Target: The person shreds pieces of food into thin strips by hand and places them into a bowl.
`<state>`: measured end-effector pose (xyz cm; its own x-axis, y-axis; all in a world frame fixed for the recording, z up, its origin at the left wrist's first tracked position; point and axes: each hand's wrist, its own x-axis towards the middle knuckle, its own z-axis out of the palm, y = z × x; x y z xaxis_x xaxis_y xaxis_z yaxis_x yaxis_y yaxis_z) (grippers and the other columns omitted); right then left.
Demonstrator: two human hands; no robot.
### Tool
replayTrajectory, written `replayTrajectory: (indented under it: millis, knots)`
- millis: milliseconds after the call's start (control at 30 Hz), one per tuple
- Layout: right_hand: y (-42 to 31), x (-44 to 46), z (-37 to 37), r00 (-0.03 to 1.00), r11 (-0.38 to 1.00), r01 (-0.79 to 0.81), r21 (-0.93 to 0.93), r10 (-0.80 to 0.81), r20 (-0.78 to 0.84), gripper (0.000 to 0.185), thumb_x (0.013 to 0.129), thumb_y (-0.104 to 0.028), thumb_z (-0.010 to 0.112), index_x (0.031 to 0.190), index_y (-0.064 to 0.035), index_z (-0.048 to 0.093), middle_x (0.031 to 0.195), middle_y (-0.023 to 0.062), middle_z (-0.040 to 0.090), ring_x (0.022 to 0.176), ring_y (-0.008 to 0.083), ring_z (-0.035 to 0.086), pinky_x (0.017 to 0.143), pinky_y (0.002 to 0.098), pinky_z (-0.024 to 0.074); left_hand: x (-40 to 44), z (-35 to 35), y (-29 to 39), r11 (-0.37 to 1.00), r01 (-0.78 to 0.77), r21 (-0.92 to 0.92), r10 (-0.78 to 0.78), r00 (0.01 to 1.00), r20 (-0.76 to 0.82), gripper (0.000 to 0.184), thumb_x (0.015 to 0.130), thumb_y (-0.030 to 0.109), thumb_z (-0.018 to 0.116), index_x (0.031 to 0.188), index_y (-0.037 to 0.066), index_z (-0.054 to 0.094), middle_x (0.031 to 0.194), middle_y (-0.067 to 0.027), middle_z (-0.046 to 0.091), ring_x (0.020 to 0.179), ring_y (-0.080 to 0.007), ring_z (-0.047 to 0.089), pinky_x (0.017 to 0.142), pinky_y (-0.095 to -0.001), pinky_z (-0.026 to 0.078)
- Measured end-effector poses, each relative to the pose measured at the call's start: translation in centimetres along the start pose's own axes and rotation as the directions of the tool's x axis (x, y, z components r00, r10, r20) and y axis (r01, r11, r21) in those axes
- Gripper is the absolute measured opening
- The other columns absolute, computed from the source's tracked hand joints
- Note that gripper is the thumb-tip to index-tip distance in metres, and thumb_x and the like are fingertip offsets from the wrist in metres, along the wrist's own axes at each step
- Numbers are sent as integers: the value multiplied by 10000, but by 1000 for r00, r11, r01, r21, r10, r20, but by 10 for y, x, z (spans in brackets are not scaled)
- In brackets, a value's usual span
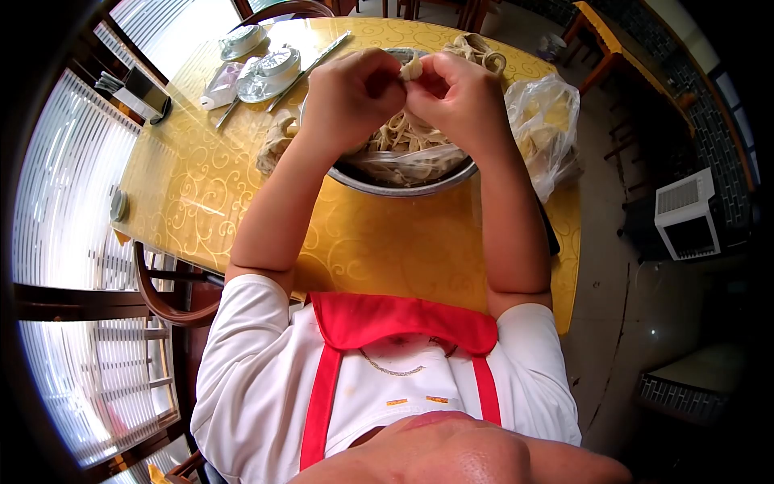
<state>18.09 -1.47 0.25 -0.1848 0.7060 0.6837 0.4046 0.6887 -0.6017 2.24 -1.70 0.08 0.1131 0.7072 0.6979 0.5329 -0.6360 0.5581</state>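
Note:
A short, pale beige, folded strip [412,68] is pinched between the fingertips of both hands, above a big metal bowl [403,191]. My left hand [355,97] grips it from the left side, fingers curled in. From the other side my right hand [458,101] closes on it with thumb and finger. Many long beige strips [407,135] fill the bowl, whose near part is lined with clear plastic [415,164]. More strips form a heap [276,143] left of the bowl and another heap [477,52] behind my right hand. What the strips are made of I cannot tell.
On the gold-patterned table [387,242], a clear plastic bag [548,133] with pale contents lies at the right. Wrapped dishes [270,74] and chopsticks [310,71] are at the back left, near a dark holder [143,95]. A wooden chair [173,302] stands left.

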Motion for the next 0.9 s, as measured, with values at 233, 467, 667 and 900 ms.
replayTrajectory:
  millis: [233,467,667,900]
  knots:
    - [13,2,0,963,884,-267,383,230,141,229,721,-140,621,892,11,633,736,57,644,666,111,607,635,238,493,-1,-1,-3,917,199,-345,-165,978,125,113,753,-32,569,862,-30,598,719,-44,617,618,-84,584,541,-206,477]
    - [19,4,-5,934,697,-356,623,281,219,191,769,-127,597,882,25,619,750,44,630,660,83,586,623,208,481,1,-7,-2,722,310,-618,-199,949,244,63,795,-22,540,848,-13,573,789,-74,623,618,-104,596,526,-201,453]
    - [31,8,-10,921,665,-374,646,345,179,212,811,-191,574,897,-1,611,744,53,635,668,109,622,607,213,495,3,-2,-3,653,115,-749,-13,990,141,62,848,3,504,903,18,527,872,-118,628,653,-124,616,515,-191,438]
    - [41,9,-11,883,519,-319,793,466,50,158,826,-168,574,858,-15,594,749,70,636,674,135,628,633,256,531,2,-9,0,709,179,-682,25,960,278,55,880,25,467,934,32,475,808,-104,616,615,-130,614,477,-192,424]
